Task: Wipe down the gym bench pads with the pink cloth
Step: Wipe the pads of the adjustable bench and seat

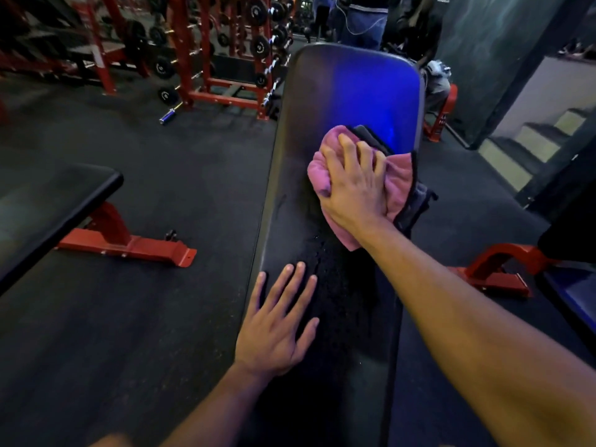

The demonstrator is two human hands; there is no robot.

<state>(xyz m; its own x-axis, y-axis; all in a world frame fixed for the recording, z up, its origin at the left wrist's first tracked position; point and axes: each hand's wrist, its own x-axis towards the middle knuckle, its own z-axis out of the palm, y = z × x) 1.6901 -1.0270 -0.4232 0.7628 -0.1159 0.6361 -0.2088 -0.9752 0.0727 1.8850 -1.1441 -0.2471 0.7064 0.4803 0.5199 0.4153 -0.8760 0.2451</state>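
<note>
Head view showed a long black bench pad (342,101) running away from the person, a blue sheen on its far end. The right hand (351,185) pressed the pink cloth (398,182) flat onto the pad's middle, fingers bent over the bunched fabric, its grip grasping the cloth; a dark edge of the cloth hung off the pad's right side. The left hand (277,324) lay flat on the near left edge, fingers spread, grip released. Another bench (48,201) with a red frame stood to the left.
</note>
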